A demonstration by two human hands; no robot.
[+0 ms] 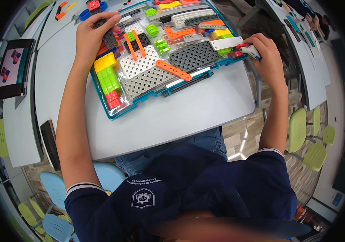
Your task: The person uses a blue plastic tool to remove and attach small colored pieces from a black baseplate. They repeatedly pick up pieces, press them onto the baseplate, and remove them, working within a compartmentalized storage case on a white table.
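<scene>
My left hand [92, 34] is closed around a dark grey perforated beam [109, 39] at the case's far left corner. Beyond those fingers are a red block [94, 5] and a blue ring-shaped part [85, 15]; whether they join the beam I cannot tell. My right hand [266, 56] grips a small white and red piece [251, 51] over the case's right edge, beside a white perforated strip [227, 43]. Between the hands lies the teal-edged case [140, 105] of building parts. Loose orange strips [173, 70] rest on its grey and white perforated plates [140, 61].
The case stands on a white table [172, 121]. A tablet [14, 69] showing a picture of a model stands at the left, with a dark flat device [50, 144] by the table's left edge. Green chairs [297, 129] and another table [297, 60] are at the right.
</scene>
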